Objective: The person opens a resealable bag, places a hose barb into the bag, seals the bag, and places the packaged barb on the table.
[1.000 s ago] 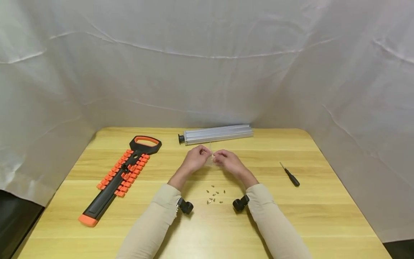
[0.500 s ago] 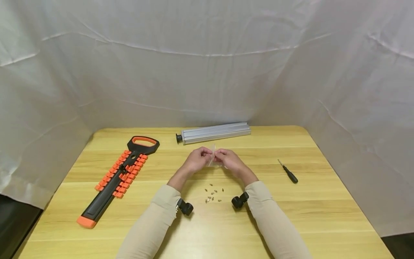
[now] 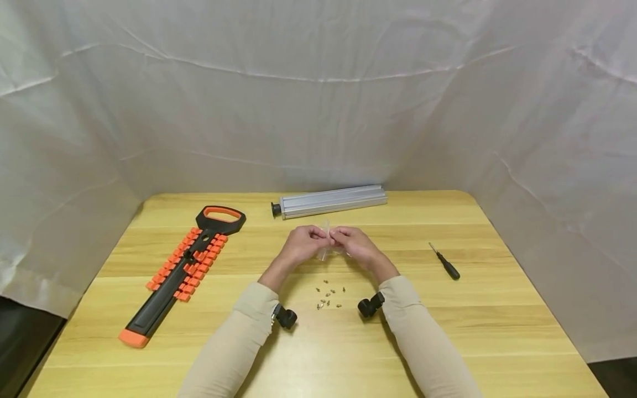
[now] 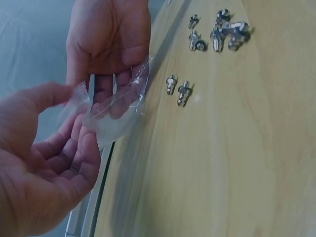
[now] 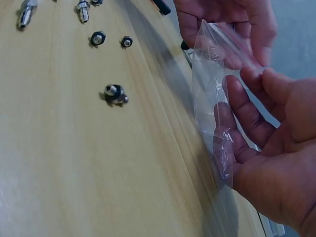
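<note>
Between my two hands is a small clear zip bag [image 5: 210, 98], with a red line along its zip edge in the right wrist view. My left hand [image 3: 302, 244] pinches one side of the bag's top between thumb and fingers. From the other side, my right hand [image 3: 354, 244] pinches the same edge, its lower fingers behind the clear film. The bag looks flat, with nothing seen inside. Nearer to me on the table lie several small metal fittings [image 4: 184, 94], loosely scattered, with dark hex collars.
An aluminium profile [image 3: 333, 201] with a black knob lies at the back. To the left is a black and orange socket rack [image 3: 171, 287] with a handle. A black screwdriver [image 3: 446, 265] lies at the right of the wooden table [image 3: 497, 331]. Grey cloth [image 3: 318, 110] hangs behind.
Both hands have come slightly closer together at the bag's top edge. The bag, seen nearly edge-on before, now shows more of its film below the fingers. The fittings lie as before.
</note>
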`<action>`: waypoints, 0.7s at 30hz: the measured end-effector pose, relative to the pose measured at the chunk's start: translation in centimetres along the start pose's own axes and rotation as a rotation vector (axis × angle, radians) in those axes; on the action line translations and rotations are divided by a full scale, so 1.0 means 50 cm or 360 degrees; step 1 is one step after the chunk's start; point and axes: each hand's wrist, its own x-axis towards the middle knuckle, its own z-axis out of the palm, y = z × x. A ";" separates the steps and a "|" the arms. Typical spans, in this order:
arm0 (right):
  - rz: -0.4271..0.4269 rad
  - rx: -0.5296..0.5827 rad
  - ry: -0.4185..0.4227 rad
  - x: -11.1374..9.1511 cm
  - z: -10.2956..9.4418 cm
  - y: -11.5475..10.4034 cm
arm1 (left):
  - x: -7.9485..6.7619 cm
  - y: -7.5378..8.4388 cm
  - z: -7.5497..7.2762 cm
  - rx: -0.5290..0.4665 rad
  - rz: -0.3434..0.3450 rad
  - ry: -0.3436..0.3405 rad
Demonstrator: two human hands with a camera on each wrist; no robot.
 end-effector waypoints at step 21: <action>0.0024 -0.0017 -0.0065 -0.005 -0.006 -0.001 | 0.007 -0.009 -0.003 -0.0085 -0.0023 -0.0069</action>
